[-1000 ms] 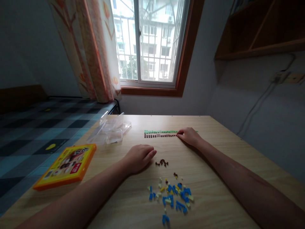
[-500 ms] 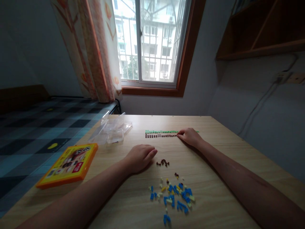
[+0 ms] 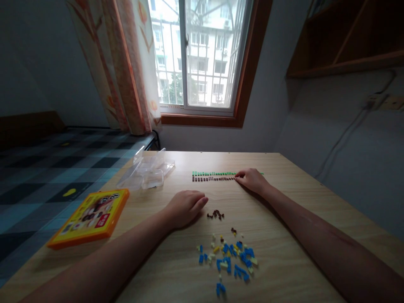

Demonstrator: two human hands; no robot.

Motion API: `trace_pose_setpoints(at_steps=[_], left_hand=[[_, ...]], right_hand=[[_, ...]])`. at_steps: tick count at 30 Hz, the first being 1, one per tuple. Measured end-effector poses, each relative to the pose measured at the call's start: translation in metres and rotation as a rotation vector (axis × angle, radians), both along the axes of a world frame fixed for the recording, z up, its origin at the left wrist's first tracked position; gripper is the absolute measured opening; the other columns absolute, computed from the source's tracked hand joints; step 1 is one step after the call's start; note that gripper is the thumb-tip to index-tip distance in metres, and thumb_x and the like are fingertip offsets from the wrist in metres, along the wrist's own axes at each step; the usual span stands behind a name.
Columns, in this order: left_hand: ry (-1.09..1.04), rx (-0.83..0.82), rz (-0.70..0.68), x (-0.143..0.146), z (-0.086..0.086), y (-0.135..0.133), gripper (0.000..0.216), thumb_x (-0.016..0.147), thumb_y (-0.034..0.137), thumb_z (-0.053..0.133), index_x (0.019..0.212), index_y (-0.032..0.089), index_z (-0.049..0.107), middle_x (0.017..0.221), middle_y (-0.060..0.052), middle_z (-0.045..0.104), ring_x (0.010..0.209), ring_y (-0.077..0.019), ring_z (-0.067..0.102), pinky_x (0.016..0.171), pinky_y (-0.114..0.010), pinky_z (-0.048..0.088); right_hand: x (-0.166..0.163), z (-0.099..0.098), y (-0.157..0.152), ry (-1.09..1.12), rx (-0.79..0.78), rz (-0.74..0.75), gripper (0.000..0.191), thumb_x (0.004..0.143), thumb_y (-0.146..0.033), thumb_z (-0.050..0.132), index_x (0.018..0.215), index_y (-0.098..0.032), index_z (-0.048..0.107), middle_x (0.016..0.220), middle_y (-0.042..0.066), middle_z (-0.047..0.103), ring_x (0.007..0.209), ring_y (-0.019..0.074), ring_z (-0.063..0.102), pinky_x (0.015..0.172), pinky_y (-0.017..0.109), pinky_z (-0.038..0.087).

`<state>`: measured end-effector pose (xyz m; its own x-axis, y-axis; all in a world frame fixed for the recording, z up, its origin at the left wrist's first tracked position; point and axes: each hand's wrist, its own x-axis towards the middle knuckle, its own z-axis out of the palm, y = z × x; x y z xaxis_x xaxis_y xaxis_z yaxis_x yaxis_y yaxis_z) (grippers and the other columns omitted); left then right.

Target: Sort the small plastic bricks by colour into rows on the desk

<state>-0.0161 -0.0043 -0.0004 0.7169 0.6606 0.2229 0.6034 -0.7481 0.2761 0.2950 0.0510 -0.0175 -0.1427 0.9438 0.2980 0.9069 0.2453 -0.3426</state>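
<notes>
On the wooden table (image 3: 284,261) lie two neat rows of tiny bricks: a green row (image 3: 213,173) and a brown row (image 3: 212,179) just below it. My right hand (image 3: 251,180) rests at the right end of these rows, fingertips pinched at the last brown brick. My left hand (image 3: 185,206) lies palm down on the table, fingers loosely curled and holding nothing, just left of a small heap of brown bricks (image 3: 215,215). Closer to me is a scatter of blue, yellow and white bricks (image 3: 227,259).
A clear plastic case (image 3: 146,173) lies open at the back left of the table. An orange-yellow box (image 3: 91,217) sits near the left edge. A bed with a checked cover (image 3: 47,168) stands to the left, a window (image 3: 202,54) ahead and a wooden shelf (image 3: 344,38) upper right.
Nothing has visibly changed apart from a slight shift of the camera; both hands stay where they were.
</notes>
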Motion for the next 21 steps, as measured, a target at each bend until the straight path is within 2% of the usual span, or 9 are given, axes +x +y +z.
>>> trace_pose_setpoints(at_steps=[4, 6, 8, 11, 13, 17, 21], left_hand=[[0.008, 0.009, 0.000, 0.000, -0.002, 0.000, 0.042, 0.100, 0.039, 0.030, 0.068, 0.019, 0.050, 0.070, -0.002, 0.059, 0.067, -0.0167, 0.052, 0.065, -0.028, 0.034], [0.007, 0.020, 0.004, 0.001, -0.002, 0.000, 0.041, 0.099, 0.039, 0.033, 0.067, 0.019, 0.050, 0.069, -0.002, 0.059, 0.066, -0.0166, 0.052, 0.064, -0.028, 0.033], [-0.011, 0.014, 0.013, 0.002, -0.002, 0.000, 0.040, 0.098, 0.038, 0.035, 0.067, 0.019, 0.050, 0.069, -0.002, 0.058, 0.066, -0.0164, 0.052, 0.064, -0.028, 0.033], [-0.111, -0.034, 0.047, 0.002, -0.001, 0.002, 0.040, 0.098, 0.038, 0.034, 0.065, 0.019, 0.049, 0.066, -0.001, 0.057, 0.065, -0.0160, 0.051, 0.064, -0.028, 0.034], [-0.211, -0.070, 0.081, 0.000, -0.001, 0.004, 0.042, 0.098, 0.039, 0.032, 0.063, 0.019, 0.047, 0.063, 0.000, 0.055, 0.062, -0.0154, 0.050, 0.063, -0.028, 0.034], [-0.377, -0.104, 0.136, -0.003, -0.006, 0.010, 0.044, 0.096, 0.041, 0.031, 0.061, 0.019, 0.044, 0.061, 0.001, 0.054, 0.059, -0.0140, 0.047, 0.060, -0.028, 0.034], [-0.406, -0.116, 0.162, -0.004, -0.008, 0.013, 0.046, 0.096, 0.044, 0.028, 0.061, 0.019, 0.044, 0.060, 0.001, 0.052, 0.060, -0.0140, 0.047, 0.060, -0.028, 0.034]], right_hand=[[-0.006, 0.008, -0.006, 0.080, 0.026, 0.054, 0.019, 0.081, -0.033, 0.065, 0.086, -0.020, 0.078, 0.075, 0.003, 0.073, 0.065, 0.0151, 0.062, 0.062, 0.025, 0.042], [-0.017, 0.016, -0.013, 0.122, 0.015, 0.189, 0.018, 0.081, -0.033, 0.066, 0.085, -0.019, 0.078, 0.072, 0.003, 0.072, 0.061, 0.0131, 0.059, 0.059, 0.023, 0.040], [-0.035, 0.024, -0.025, 0.140, -0.024, 0.387, 0.017, 0.081, -0.031, 0.067, 0.085, -0.019, 0.077, 0.072, 0.002, 0.070, 0.059, 0.0113, 0.056, 0.057, 0.022, 0.041], [-0.065, 0.034, -0.048, 0.122, -0.099, 0.607, 0.014, 0.083, -0.030, 0.067, 0.086, -0.021, 0.077, 0.072, 0.001, 0.068, 0.063, 0.0104, 0.057, 0.060, 0.021, 0.041], [-0.082, 0.039, -0.062, 0.070, -0.084, 0.623, 0.014, 0.083, -0.033, 0.069, 0.087, -0.022, 0.077, 0.073, 0.000, 0.067, 0.063, 0.0098, 0.056, 0.059, 0.021, 0.039], [-0.101, 0.038, -0.080, -0.024, -0.089, 0.545, 0.016, 0.082, -0.039, 0.070, 0.087, -0.025, 0.078, 0.077, 0.000, 0.069, 0.063, 0.0101, 0.056, 0.060, 0.023, 0.037], [-0.107, 0.031, -0.085, -0.044, -0.099, 0.540, 0.011, 0.079, -0.031, 0.071, 0.085, -0.026, 0.078, 0.080, -0.001, 0.071, 0.065, 0.0109, 0.058, 0.063, 0.024, 0.039]])
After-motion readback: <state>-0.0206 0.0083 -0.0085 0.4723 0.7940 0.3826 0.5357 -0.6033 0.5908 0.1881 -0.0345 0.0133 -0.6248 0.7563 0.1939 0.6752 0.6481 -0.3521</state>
